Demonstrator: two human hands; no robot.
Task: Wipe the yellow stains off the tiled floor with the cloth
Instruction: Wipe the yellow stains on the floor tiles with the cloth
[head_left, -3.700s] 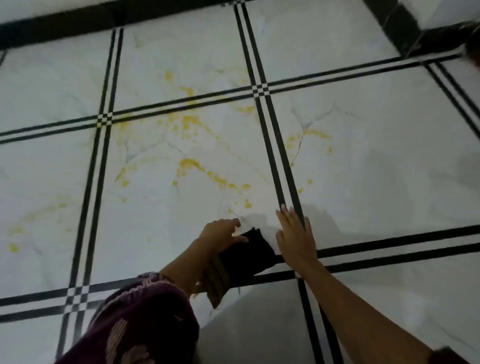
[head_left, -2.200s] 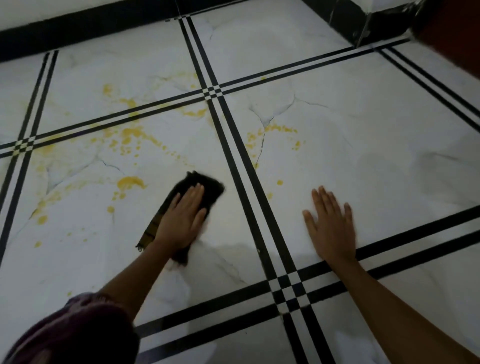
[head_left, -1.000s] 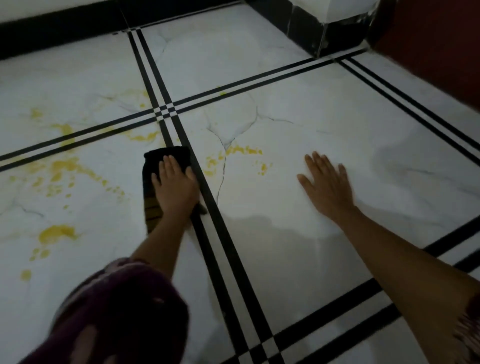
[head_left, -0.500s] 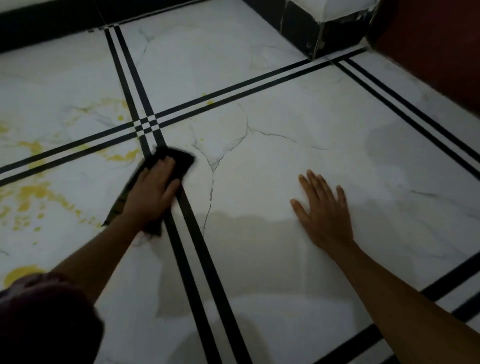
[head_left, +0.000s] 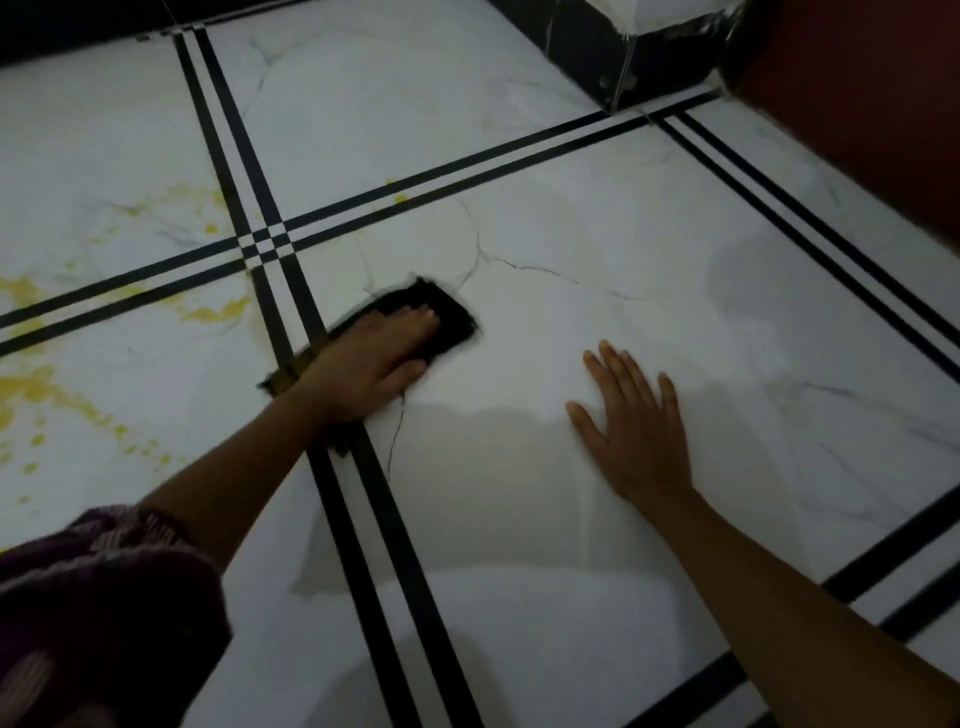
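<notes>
My left hand (head_left: 371, 364) presses flat on a dark cloth (head_left: 447, 317), which lies on the white tiled floor (head_left: 571, 218) just right of the double black grout lines. My right hand (head_left: 631, 415) rests flat on the same tile, fingers spread, holding nothing. Yellow stains (head_left: 47, 384) spatter the tiles at the far left, with a smear (head_left: 218, 312) near the line crossing and a small spot (head_left: 399, 197) on the far line. The tile around the cloth shows no yellow.
A black-and-white pillar base (head_left: 628, 57) stands at the far right corner, beside a dark red wall (head_left: 857, 93). A dark skirting (head_left: 78, 26) runs along the far edge. My dark patterned sleeve (head_left: 104, 597) fills the lower left.
My left hand has slid the cloth to the right across the black lines onto the middle tile. The yellow spots seen on that tile a second ago are gone. My right hand stayed put.
</notes>
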